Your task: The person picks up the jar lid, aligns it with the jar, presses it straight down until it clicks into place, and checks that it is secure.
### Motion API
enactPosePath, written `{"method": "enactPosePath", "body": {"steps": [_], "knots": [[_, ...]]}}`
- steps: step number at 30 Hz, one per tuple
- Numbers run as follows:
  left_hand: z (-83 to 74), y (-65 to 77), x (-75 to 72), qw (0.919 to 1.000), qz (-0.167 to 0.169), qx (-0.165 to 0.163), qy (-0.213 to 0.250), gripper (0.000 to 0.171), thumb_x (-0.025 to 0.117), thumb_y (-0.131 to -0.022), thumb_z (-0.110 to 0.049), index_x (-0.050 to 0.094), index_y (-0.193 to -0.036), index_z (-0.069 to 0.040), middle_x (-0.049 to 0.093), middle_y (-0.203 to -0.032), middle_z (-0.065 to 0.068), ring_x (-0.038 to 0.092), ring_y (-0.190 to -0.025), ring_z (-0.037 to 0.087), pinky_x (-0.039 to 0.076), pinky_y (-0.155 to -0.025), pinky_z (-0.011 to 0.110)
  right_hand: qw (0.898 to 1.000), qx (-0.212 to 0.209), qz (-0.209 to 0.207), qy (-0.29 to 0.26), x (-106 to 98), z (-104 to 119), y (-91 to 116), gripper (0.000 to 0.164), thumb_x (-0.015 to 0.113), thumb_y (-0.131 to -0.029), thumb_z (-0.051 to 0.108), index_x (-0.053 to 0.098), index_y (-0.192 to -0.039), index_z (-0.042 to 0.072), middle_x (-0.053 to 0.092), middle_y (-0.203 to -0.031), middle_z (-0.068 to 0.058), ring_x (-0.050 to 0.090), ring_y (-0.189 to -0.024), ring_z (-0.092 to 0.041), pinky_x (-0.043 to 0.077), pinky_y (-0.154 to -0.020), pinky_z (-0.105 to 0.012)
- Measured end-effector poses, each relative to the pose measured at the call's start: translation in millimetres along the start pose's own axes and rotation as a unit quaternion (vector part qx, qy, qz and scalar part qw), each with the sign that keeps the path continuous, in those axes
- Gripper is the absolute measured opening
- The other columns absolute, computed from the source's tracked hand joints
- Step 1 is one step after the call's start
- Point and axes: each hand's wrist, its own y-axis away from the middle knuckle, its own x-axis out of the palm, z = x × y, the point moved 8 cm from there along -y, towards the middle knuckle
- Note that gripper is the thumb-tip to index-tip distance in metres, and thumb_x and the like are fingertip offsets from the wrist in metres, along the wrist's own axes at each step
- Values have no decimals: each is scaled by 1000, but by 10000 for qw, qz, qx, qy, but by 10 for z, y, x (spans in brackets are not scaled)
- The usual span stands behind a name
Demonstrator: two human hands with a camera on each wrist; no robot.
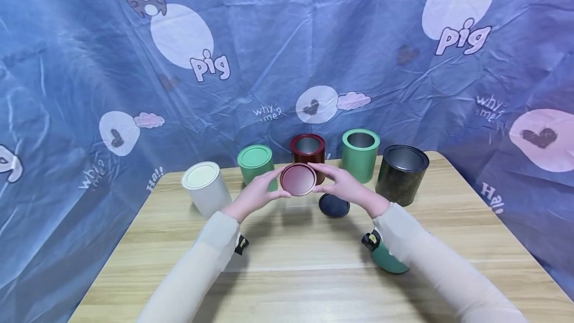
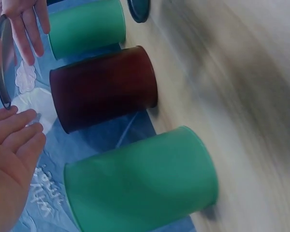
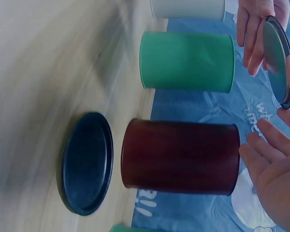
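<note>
Head: left hand [image 1: 259,192], right hand [image 1: 345,183] pinch red lid [image 1: 298,179]. Already lidded: white can [image 1: 208,191], left green can [image 1: 257,167]. Yet open: red can [image 1: 307,157], right green can [image 1: 360,162], black can [image 1: 400,182]; black lid [image 1: 334,206], green lid [image 1: 389,259] on bench [image 1: 278,283].
Left wrist: red lid apart from red can.
Right wrist: same.

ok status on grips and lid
Left grip, right grip hold round red metal lid by opposite edges. Lid aloft, off open red cylindrical metal can. Nothing visibly blocking.
</note>
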Motion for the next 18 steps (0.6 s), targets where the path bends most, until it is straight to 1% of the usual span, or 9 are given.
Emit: {"method": "enactPosePath", "body": {"steps": [4, 8, 14, 18], "knots": [[-51, -121, -26, 10000, -11, 47, -64, 76, 75, -82, -35, 43, -145, -8, 52, -143, 15, 51, -130, 32, 43, -107, 47, 9999, 67, -134, 84, -100, -35, -37, 65, 75, -83, 14, 48, -141, 3, 49, -144, -20, 43, -135, -39, 38, -110, -52], [-76, -237, -38, 10000, 65, 44, 47, 75, 74, -84, -34, 42, -146, -6, 51, -143, 14, 49, -132, 31, 41, -109, 46, 9995, 120, -224, 161, -193, -60, -70, 64, 74, -84, 15, 47, -142, 3, 46, -145, -22, 42, -135, -39, 39, -109, -52], [-66, -342, -46, 9991, 251, -71, 320, 73, 74, -85, -30, 41, -147, -7, 51, -144, 12, 46, -135, 28, 37, -112, 45, 9995, 115, -261, 107, -256, -51, -103, 65, 73, -85, 14, 46, -143, 1, 45, -145, -24, 41, -136, -39, 38, -110, -51], [-41, -397, -42, 9985, 280, -129, 462, 74, 73, -86, -32, 40, -148, -9, 51, -144, 12, 47, -134, 28, 38, -112, 46, 9991, 256, -323, 107, -283, -67, -136, 65, 73, -85, 14, 45, -143, 1, 45, -145, -23, 41, -136, -38, 38, -111, -49]]}}
